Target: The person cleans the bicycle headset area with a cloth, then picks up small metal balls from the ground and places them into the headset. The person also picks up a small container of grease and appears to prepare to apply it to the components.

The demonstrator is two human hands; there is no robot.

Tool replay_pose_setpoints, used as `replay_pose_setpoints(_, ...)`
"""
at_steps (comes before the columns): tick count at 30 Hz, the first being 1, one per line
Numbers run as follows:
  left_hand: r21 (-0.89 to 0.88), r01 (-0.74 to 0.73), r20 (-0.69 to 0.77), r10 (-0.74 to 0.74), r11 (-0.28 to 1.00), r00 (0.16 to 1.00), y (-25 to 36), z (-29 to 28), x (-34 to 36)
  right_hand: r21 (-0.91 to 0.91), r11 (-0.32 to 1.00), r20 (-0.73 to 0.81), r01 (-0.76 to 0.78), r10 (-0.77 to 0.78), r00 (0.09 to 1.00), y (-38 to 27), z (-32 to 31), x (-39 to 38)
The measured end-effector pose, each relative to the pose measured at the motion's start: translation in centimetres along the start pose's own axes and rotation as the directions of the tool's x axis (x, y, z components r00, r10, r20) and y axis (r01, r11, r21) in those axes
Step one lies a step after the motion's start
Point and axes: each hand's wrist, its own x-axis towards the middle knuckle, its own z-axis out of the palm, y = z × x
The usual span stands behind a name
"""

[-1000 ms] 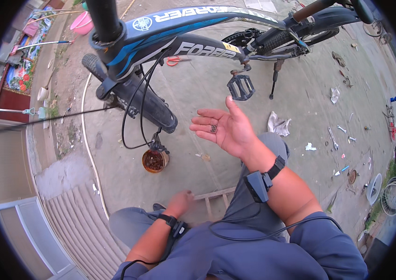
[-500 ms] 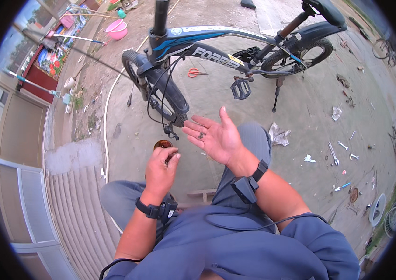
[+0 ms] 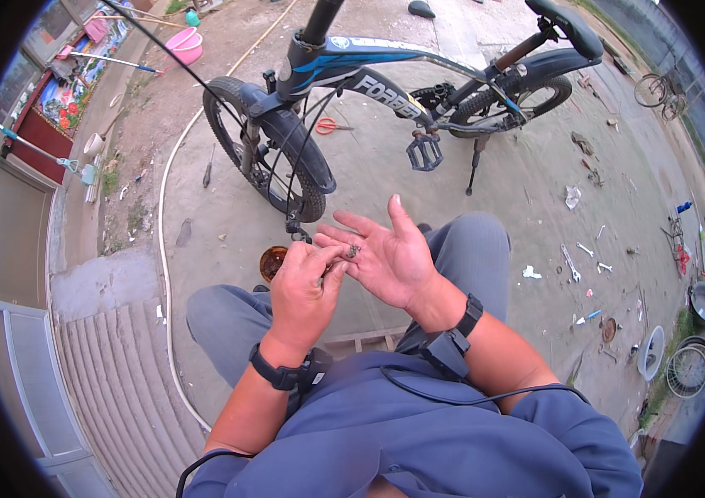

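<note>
My right hand (image 3: 390, 261) is stretched out flat, palm up, with a small cluster of dark metal-looking bits (image 3: 353, 251) lying at the base of its fingers. Over those fingers comes my left hand (image 3: 307, 278), its thumb and fingertips pinched together close to the bits. Whatever sits in that pinch is too small to make out. Just beyond the left hand, on the ground, stands a round container (image 3: 262, 264) with a rusty brown inside, partly covered by the hand. In front of both hands a black and blue bicycle (image 3: 352, 62) is propped on its kickstand (image 3: 475, 170).
Orange-handled scissors (image 3: 328, 125) lie beyond the front wheel (image 3: 303, 195). Several wrenches (image 3: 570, 261) and scraps are scattered on the right, with basins (image 3: 650, 355) farther out. A pale hose (image 3: 163, 249) runs along the left, beside ridged steps (image 3: 107, 357).
My left hand has moved from beside the container to my right hand's fingers, still pinched. The right hand stays palm up. The whole view has shifted slightly.
</note>
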Motion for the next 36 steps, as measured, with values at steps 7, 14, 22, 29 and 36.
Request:
replay_pose_setpoints(7,0.046,0.018,0.008,-0.019,0.999,1.000,-2.2,2.1,1.9,0.054,0.996,0.035,-0.073,0.071,0.997,-1.4,-2.2,3.3)
replay_pose_setpoints(14,0.080,0.044,0.058,-0.048,0.996,0.997,-3.3,3.1,2.5,0.083,0.991,0.056,-0.110,0.105,0.993,-1.3,-3.9,4.6)
replay_pose_setpoints(22,0.084,0.014,0.072,-0.020,0.996,0.997,-3.3,3.3,2.9,0.073,0.991,0.054,-0.109,0.105,0.993,-1.1,-4.2,4.7)
replay_pose_setpoints(29,0.115,0.000,0.082,-0.009,0.993,0.997,-3.3,3.1,2.6,0.058,0.992,0.063,-0.111,0.107,0.992,-0.9,-4.4,4.8)
replay_pose_setpoints(36,0.081,0.025,0.089,-0.032,0.996,0.996,-3.0,3.2,2.5,0.034,0.991,0.071,-0.126,0.123,0.990,-0.7,-4.5,4.6)
